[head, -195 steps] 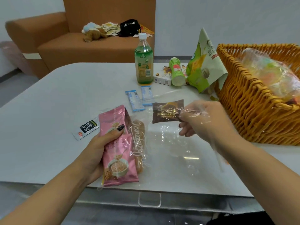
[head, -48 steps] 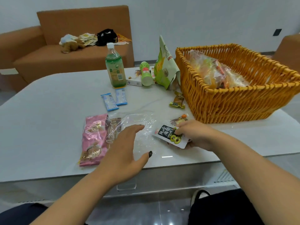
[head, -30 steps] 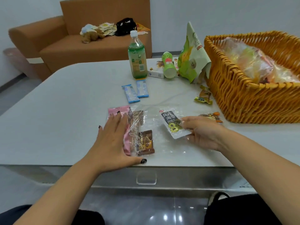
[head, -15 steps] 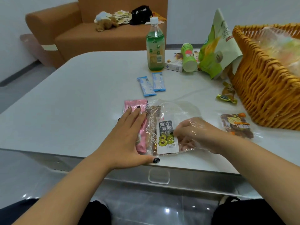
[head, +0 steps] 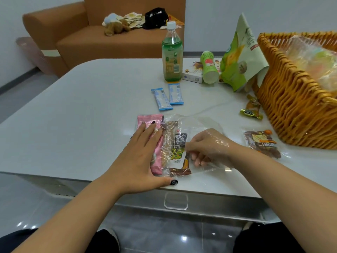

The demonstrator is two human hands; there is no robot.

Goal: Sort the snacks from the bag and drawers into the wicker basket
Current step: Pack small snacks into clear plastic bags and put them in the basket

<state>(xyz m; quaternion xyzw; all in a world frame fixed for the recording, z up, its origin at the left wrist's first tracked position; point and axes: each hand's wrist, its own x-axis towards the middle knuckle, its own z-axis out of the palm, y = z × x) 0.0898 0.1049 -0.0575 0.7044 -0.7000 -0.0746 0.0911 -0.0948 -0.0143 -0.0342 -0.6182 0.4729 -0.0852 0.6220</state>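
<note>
A clear plastic bag (head: pixel 196 123) lies flat near the table's front edge. Inside it are a pink snack packet (head: pixel 153 119), a brown packet (head: pixel 179 171) and a black-and-white packet (head: pixel 179 148). My left hand (head: pixel 144 156) presses flat on the pink packet through the bag. My right hand (head: pixel 207 147) is inside the bag, its fingers curled and pinching the black-and-white packet's edge. The wicker basket (head: pixel 291 99) stands at the right with a clear bag of snacks (head: pixel 313 59) in it.
Two blue sachets (head: pixel 166 96), a green drink bottle (head: pixel 172 55), a small green cup (head: pixel 209 68), a white box (head: pixel 193 73) and a green pouch (head: pixel 240 57) sit further back. A yellow-brown snack (head: pixel 252 109) and a dark packet (head: pixel 262 143) lie beside the basket. A drawer handle (head: pixel 176 202) shows below the table edge.
My right hand carried the black-and-white packet into the clear bag and pushed it further left onto the brown packet. My left hand stayed flat on the pink packet.
</note>
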